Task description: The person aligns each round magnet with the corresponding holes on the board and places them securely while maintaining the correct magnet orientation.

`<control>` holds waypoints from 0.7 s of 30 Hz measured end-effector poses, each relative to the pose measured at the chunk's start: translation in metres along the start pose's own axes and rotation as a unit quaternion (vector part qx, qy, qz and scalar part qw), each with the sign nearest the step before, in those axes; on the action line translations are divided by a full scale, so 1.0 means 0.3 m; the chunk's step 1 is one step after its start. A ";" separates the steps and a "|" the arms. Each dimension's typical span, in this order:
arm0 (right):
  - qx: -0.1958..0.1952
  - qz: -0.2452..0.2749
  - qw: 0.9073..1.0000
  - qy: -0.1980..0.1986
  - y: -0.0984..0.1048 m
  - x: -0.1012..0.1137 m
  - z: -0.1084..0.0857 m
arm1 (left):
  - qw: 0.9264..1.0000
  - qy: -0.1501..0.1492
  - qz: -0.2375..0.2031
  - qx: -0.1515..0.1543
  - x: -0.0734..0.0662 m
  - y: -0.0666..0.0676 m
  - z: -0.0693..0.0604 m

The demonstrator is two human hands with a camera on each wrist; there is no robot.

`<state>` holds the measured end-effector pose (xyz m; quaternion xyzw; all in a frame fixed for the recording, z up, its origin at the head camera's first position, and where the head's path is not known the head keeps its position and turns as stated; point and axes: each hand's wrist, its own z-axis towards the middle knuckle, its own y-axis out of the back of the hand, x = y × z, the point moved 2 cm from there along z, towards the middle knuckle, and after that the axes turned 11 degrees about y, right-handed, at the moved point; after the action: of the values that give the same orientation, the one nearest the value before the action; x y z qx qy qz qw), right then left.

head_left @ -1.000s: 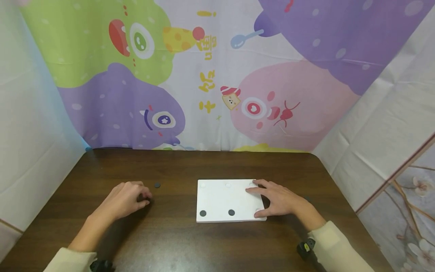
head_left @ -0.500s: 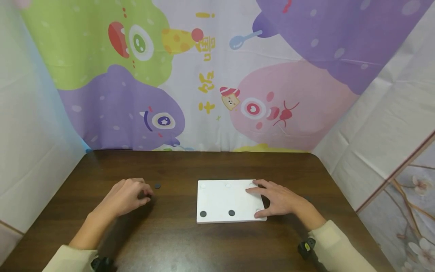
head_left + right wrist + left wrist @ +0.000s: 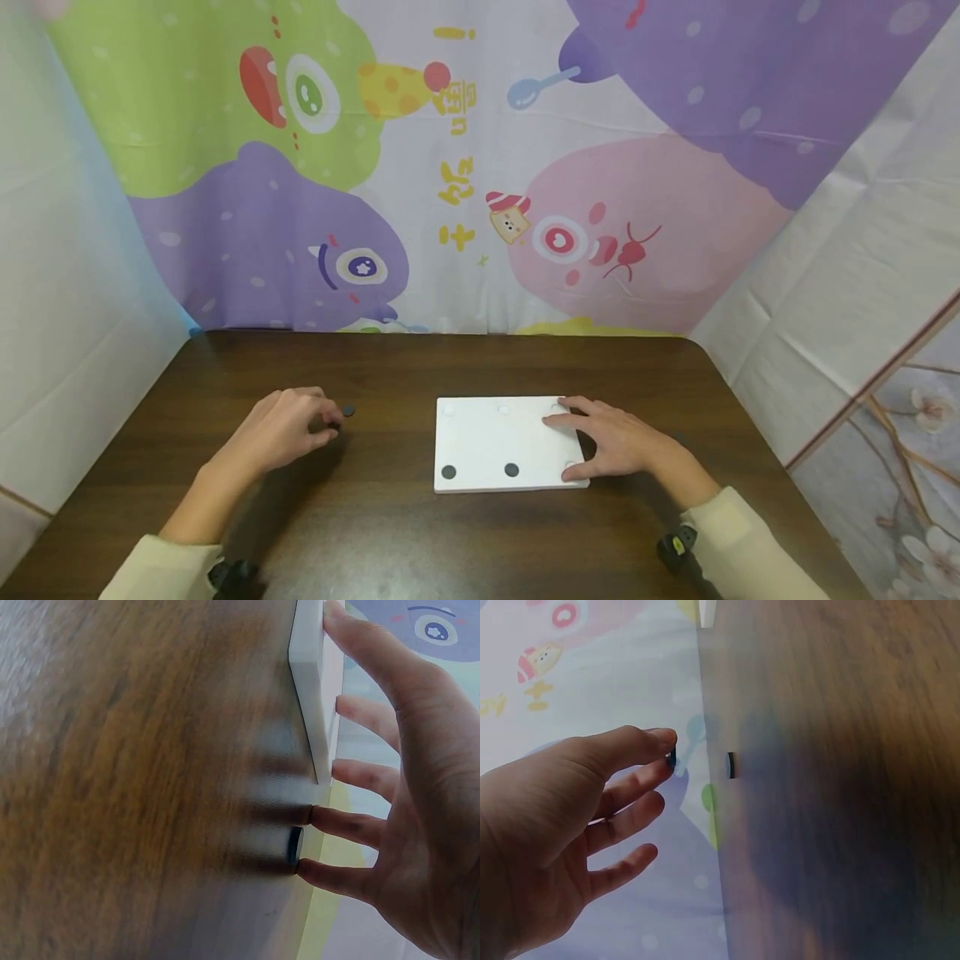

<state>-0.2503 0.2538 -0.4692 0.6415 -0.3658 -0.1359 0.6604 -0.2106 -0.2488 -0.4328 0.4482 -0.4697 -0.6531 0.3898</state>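
My left hand (image 3: 288, 429) is above the left side of the table. Between its thumb and index finger it pinches a small dark disc (image 3: 672, 757), seen edge-on in the left wrist view. Another dark disc (image 3: 348, 411) lies on the table just beyond those fingertips. The white rectangular board (image 3: 480, 437) lies flat, with shallow round recesses along its far edge and dark discs (image 3: 512, 470) in two near-edge recesses. My right hand (image 3: 618, 440) rests spread on the board's right end, thumb and fingertips touching it. Its palm hides part of that end.
A further dark disc (image 3: 296, 846) sits on the table by the right hand's outer fingers. The brown wooden table (image 3: 390, 533) ends at a patterned cloth (image 3: 480, 292) behind, with pale cloth sides left and right.
My left hand has moved slightly forward and to the right, closer to the loose disc on the table. My right hand and the board stay where they were.
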 end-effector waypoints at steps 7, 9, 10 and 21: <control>0.001 -0.003 1.000 -0.002 0.000 0.001 -0.001 | 1.000 -0.005 -0.002 -0.001 -0.008 -0.004 0.006; 0.001 -0.004 1.000 -0.002 0.000 0.000 -0.001 | 1.000 -0.006 -0.004 0.001 -0.009 -0.006 0.008; 0.001 -0.005 1.000 -0.001 0.000 0.000 -0.001 | 1.000 -0.007 -0.005 0.001 -0.010 -0.007 0.009; -0.002 -0.008 1.000 0.004 -0.002 0.000 -0.001 | 1.000 -0.014 -0.009 -0.002 -0.027 -0.016 0.027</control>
<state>-0.2499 0.2539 -0.4697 0.6435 -0.3578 -0.1395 0.6622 -0.2164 -0.2380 -0.4344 0.4419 -0.4698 -0.6640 0.3783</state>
